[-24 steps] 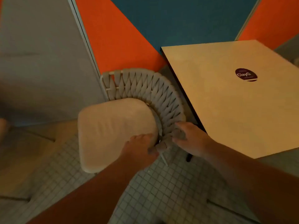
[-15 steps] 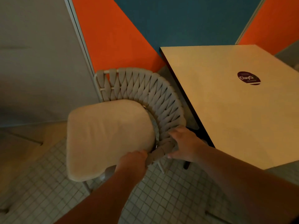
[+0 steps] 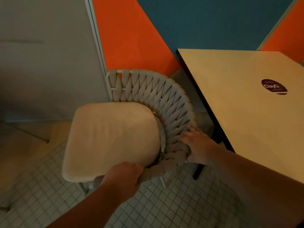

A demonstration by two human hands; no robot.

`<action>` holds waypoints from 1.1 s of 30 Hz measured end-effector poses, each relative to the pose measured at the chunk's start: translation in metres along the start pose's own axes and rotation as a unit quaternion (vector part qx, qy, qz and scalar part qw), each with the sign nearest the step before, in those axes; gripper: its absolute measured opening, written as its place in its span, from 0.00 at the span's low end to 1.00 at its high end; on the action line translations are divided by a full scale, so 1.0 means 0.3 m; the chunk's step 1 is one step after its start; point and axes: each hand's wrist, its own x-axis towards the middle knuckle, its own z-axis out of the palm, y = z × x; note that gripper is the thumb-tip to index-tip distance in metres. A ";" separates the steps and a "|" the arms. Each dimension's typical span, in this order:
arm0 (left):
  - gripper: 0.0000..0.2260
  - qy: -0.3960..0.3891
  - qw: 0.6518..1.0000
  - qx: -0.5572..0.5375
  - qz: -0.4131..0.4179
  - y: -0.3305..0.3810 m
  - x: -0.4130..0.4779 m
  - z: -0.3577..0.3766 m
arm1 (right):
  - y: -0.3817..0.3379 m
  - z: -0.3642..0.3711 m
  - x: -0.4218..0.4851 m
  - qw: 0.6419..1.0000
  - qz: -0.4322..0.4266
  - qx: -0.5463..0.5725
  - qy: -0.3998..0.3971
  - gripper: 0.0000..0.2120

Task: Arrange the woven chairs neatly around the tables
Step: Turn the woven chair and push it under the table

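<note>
The woven chair point(image 3: 153, 102) is clasped at its backrest by both hands, left hand point(image 3: 123, 176) and right hand point(image 3: 199, 147); its back is turned toward the table point(image 3: 246, 112), the right grip nearer.

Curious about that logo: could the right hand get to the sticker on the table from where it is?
Probably yes: the right hand grips the chair beside the table, nothing blocking the sticker.

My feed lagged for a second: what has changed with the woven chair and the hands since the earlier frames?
The grey woven chair with its cream cushion has swung slightly, backrest still toward the square beige table. The left hand slid along the woven rim; the right hand keeps its grip. Table unmoved.
</note>
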 end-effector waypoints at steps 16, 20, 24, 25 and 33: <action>0.24 0.067 0.987 0.074 0.127 -0.524 -0.428 -0.027 | -0.211 -0.060 0.214 0.768 0.306 0.557 0.078 0.33; 0.21 0.103 0.986 0.093 0.089 -0.671 -0.473 -0.026 | -0.303 -0.039 0.234 0.741 0.313 0.588 0.080 0.25; 0.21 0.150 0.978 0.143 -0.003 -0.738 -0.510 -0.057 | -0.365 -0.031 0.225 0.682 0.317 0.654 0.083 0.26; 0.24 0.152 0.978 0.140 -0.034 -0.745 -0.521 -0.055 | -0.378 -0.028 0.221 0.677 0.318 0.658 0.086 0.26; 0.33 0.263 0.794 -0.235 -0.496 -0.417 -0.535 -0.010 | -0.438 -0.059 0.159 0.724 0.375 0.573 0.087 0.13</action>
